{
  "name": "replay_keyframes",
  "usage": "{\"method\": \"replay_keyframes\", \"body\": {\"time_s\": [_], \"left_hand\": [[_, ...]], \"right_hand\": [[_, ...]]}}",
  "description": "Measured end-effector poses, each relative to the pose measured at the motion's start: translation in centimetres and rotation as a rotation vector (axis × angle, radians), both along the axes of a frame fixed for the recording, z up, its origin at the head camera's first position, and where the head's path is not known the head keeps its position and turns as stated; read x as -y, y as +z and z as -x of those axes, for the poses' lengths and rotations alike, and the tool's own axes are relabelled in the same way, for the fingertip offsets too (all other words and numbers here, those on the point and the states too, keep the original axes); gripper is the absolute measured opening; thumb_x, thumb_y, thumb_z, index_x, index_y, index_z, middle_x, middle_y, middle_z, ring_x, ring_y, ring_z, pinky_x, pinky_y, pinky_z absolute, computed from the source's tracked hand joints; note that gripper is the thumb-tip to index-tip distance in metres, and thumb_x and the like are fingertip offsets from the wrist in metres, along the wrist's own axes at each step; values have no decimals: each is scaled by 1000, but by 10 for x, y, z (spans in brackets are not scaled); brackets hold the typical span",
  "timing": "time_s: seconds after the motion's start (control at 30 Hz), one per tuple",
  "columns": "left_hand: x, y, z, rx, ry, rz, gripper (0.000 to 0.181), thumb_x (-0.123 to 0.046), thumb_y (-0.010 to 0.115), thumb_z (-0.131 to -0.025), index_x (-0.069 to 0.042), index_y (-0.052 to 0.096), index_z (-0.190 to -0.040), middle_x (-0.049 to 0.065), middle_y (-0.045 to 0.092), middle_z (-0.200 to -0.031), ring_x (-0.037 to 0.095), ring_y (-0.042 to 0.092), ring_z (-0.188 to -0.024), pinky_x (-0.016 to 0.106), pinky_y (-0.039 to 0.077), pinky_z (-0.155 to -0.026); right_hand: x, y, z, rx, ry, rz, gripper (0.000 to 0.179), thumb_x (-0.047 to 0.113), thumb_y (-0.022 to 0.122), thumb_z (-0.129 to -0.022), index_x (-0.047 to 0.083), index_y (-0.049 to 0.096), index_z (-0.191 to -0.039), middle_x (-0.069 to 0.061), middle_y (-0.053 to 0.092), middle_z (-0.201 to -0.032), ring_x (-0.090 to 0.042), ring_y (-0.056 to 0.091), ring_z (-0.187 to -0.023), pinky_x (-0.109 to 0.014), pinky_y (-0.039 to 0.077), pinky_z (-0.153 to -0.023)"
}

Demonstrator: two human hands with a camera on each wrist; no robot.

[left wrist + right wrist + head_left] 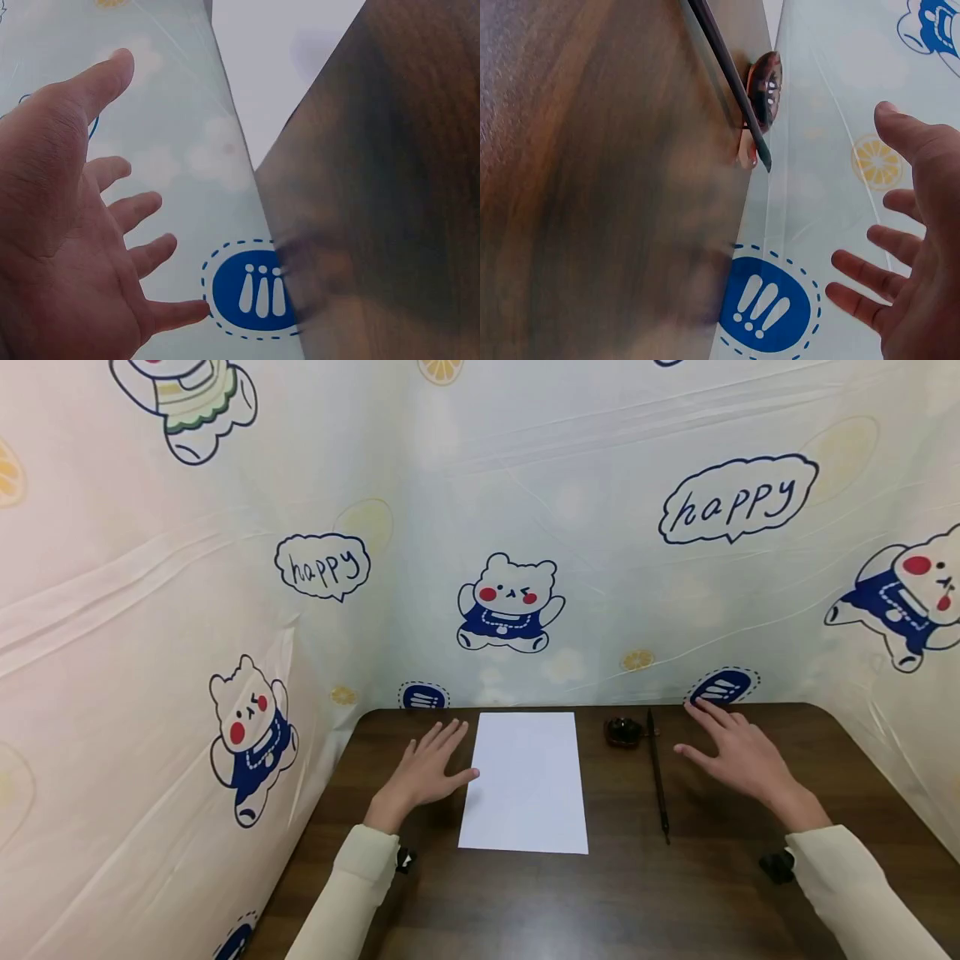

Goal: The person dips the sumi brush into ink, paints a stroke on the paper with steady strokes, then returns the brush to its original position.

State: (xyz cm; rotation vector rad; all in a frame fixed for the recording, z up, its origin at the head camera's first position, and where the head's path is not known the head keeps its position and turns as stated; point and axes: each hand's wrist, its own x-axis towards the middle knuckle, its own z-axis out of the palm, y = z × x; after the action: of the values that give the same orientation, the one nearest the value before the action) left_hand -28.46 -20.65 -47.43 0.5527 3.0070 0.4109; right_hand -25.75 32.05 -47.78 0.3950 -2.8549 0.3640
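Observation:
A blank white sheet of paper (525,785) lies on the dark wooden table. To its right, a slim dark writing brush (658,785) leans with its upper end on a small, shiny dark-brown dish (622,732), which looks like an ink dish. My left hand (426,772) is held above the table at the paper's left edge, fingers spread, its thumb overlapping that edge in the head view. Right of the brush, my right hand (742,760) hovers with fingers apart, its thumb towards the brush. Both palms hold nothing; the right wrist view shows the brush's pointed tip (765,157).
A pale printed cloth (600,527) with bears and "happy" bubbles hangs behind the table (525,906) and along its sides. The dish, brush and paper stand near the table's back edge. A small black device (777,866) is at the right wrist.

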Motion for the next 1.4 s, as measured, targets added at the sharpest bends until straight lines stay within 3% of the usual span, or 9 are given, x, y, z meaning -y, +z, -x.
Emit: {"method": "replay_keyframes", "body": {"time_s": [0.43,0.93,1.4], "left_hand": [[-5,-21,-10,43,-36,7,89,-63,64,-99,-25,28,-171,3,26,-178,38,21,-165,76,19,-125],[-11,-53,-11,150,-40,-4,83,-60,64,-101,-28,30,-170,4,24,-179,38,19,-166,78,18,-124],[-13,-57,-14,177,-77,-25,79,-55,65,-101,-24,37,-168,8,25,-178,43,15,-165,83,9,-122]], "right_hand": [[16,-8,-9,5,129,104,65,31,75,-101,8,52,-157,-24,50,-159,-51,49,-141,-71,46,-105],[25,-36,-10,16,258,49,47,9,79,-96,8,68,-141,-19,65,-145,-43,64,-129,-62,56,-100],[31,-48,-12,42,311,37,39,-5,76,-92,14,78,-126,-13,68,-142,-38,67,-127,-57,59,-96]]}}
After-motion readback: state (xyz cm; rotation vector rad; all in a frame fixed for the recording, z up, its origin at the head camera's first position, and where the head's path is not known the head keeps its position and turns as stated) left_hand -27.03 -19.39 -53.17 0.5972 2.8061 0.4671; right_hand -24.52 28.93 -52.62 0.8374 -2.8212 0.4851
